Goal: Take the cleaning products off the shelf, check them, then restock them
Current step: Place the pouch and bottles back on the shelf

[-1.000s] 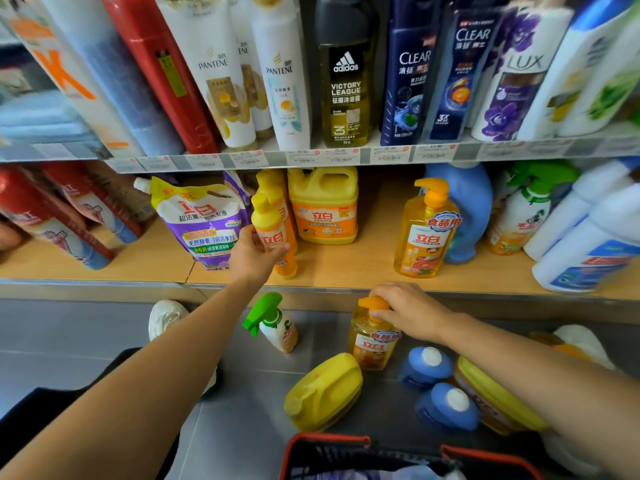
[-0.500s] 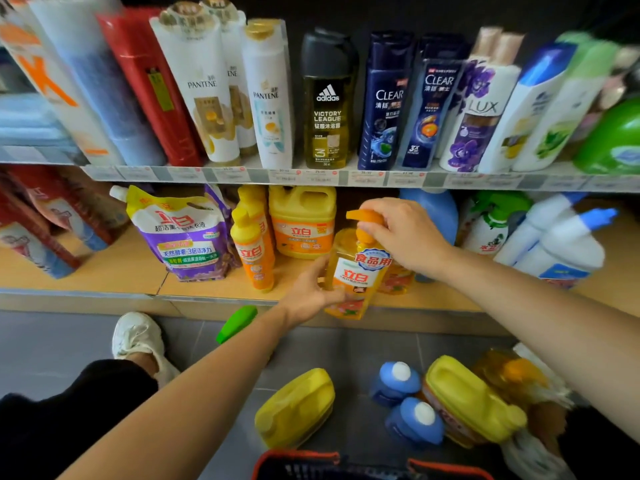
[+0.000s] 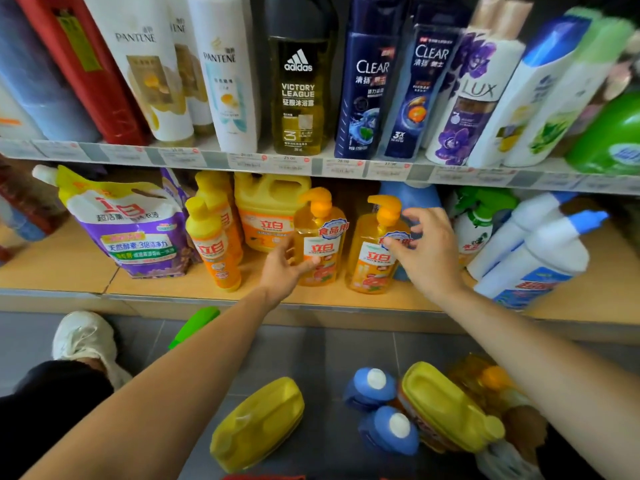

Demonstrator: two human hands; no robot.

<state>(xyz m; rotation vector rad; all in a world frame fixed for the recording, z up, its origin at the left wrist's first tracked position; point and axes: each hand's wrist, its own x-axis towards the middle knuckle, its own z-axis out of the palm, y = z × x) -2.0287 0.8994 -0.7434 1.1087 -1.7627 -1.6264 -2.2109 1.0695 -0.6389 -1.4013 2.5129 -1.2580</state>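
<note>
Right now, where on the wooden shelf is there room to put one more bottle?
The wooden shelf is bare left of the purple pouch, up to the red packs, and at the far right beyond the white bottles with blue caps. The middle is crowded: yellow jug, two pump bottles, blue bottle and green sprayer stand close together.

The left arm (image 3: 173, 382) and right arm (image 3: 536, 351) are bare as far back from the fingers as they show. Well behind the fingers of the left hand (image 3: 280, 268) are a white shoe (image 3: 85, 337) and dark, probably black, trousers (image 3: 52, 410).
</note>
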